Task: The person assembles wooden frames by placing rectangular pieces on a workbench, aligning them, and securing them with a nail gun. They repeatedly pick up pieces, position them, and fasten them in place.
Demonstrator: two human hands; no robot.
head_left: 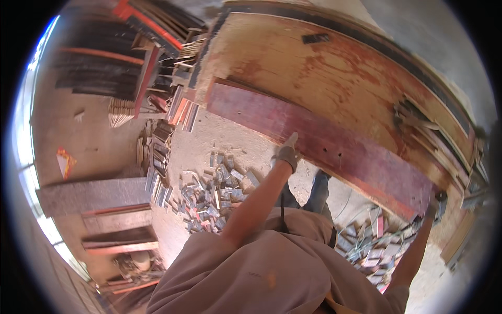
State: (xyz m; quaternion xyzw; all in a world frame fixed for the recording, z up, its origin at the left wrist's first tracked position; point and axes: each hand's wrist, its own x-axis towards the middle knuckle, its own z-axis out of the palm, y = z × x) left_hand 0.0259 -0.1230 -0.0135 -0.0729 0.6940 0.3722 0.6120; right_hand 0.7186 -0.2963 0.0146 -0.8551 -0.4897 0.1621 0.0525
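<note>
A long reddish-purple board [314, 133] lies slantwise along the near edge of a wooden worktable [282, 52], partly overhanging it. My left hand [286, 154], in a greyish glove, grips the board's near edge around its middle, with a finger pointing over the top face. Two small dark holes show in the board to the right of that hand. At the board's right end is my right hand [432, 205], closed beside a dark rounded object [442, 196]. What that object is, and most of the fingers, are too small and shadowed to make out.
Wood strips [444, 141] are piled at the table's right side. A short dark block [316, 38] lies at its far edge. Offcuts [217, 191] litter the floor at left, and more scraps [371, 251] with cords lie at right. Stacked boards [99, 196] stand further left.
</note>
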